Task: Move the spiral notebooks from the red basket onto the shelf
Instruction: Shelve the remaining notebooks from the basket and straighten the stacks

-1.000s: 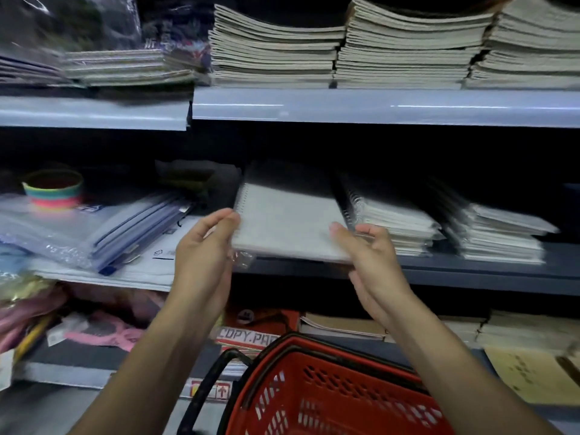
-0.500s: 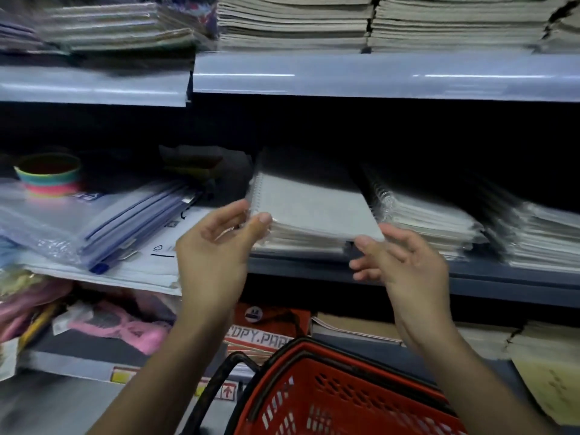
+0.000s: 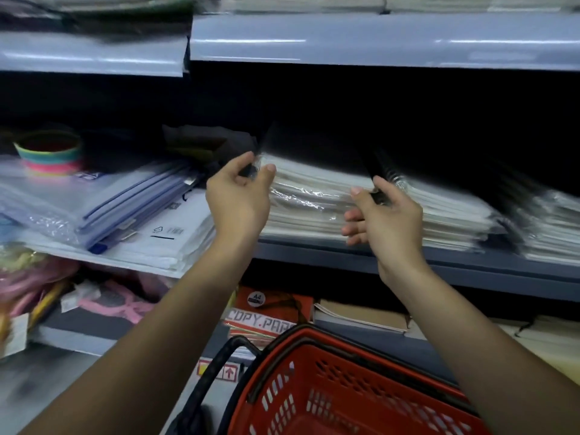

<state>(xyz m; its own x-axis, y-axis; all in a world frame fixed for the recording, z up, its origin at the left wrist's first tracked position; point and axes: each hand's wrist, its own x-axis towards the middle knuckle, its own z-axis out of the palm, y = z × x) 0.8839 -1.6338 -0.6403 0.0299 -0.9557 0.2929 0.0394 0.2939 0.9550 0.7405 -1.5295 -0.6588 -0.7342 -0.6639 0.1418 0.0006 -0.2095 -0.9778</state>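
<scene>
A stack of plastic-wrapped spiral notebooks (image 3: 314, 196) lies on the middle shelf (image 3: 439, 259). My left hand (image 3: 238, 199) is at the stack's left rear corner, thumb and forefinger pinched on the top notebook's wrapped corner. My right hand (image 3: 386, 215) rests against the stack's right front corner, thumb up on the edge and fingers spread, gripping nothing. The red basket (image 3: 314, 337) sits below my arms at the bottom. Only its perforated walls show, with no notebook in the visible part.
More notebook stacks (image 3: 455, 215) lie to the right on the same shelf. Zip folders (image 3: 125, 202) and a rainbow-coloured ring (image 3: 48, 152) lie to the left. An upper shelf edge (image 3: 345, 39) overhangs. Copy paper packs (image 3: 266, 321) sit on the lower shelf behind the basket's black handle (image 3: 216, 365).
The notebook I held over the shelf now lies on the stack. Both hands moved to the stack's sides, and my view shifted downward and closer.
</scene>
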